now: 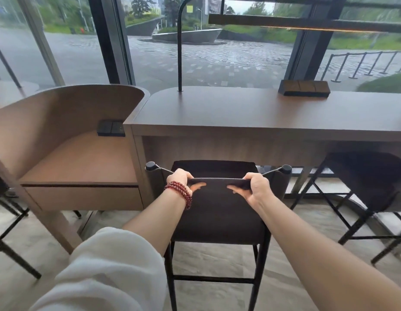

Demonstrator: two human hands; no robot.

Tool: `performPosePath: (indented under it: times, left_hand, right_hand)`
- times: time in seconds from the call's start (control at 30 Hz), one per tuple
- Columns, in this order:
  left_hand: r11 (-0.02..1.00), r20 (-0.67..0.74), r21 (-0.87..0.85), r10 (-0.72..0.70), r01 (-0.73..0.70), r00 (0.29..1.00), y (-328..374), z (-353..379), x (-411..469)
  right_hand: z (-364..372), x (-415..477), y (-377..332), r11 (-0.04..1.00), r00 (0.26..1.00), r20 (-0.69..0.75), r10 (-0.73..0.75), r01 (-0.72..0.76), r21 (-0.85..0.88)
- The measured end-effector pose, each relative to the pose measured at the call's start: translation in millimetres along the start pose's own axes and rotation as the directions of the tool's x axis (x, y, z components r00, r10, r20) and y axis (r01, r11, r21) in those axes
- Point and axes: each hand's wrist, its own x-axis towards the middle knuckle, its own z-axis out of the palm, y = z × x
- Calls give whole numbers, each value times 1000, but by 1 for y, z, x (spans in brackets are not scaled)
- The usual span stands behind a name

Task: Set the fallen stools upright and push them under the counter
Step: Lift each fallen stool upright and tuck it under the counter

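Observation:
A dark bar stool [217, 212] stands upright in front of me, facing the wooden counter [251, 113]. Its seat front reaches just under the counter's edge. My left hand [180, 178], with a red bead bracelet on the wrist, grips the left part of the stool's low backrest. My right hand [256, 185] grips the right part of the same backrest. A second dark stool [370, 182] stands upright to the right, tucked partly under the counter.
A lower curved wooden booth desk [78, 162] adjoins the counter on the left, with a black socket box [111, 129]. A lamp pole [179, 52] and a wooden block [304, 88] stand on the counter. Black stool legs [11, 245] show at far left.

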Motion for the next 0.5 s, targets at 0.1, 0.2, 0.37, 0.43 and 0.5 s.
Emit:
performPosePath:
  times: [0.1,0.2,0.37,0.43,0.5]
  left_hand:
    - [994,101,-75,-69,77,992,-13,-1,34]
    - [999,133,43,-32,26,991,-27,-6,67]
    - [999,161,-37,-20,26,987,-49,-17,100]
    - [999,170,-41,-6,14,985,-48,-18,102]
    - [999,176,-35,-16,23,984,-46,-18,103]
  right_hand:
    - [-4,31,21,1000,1000,-5,6,-6,20]
    - [-12,54,47,999,999,-26,29,-27,47]
    - [-23,65,77,997,996,-51,67,-64,43]
    - [-24,65,79,997,997,-51,64,-62,43]
    - [-23,68,79,997,996,-63,59,-56,53]
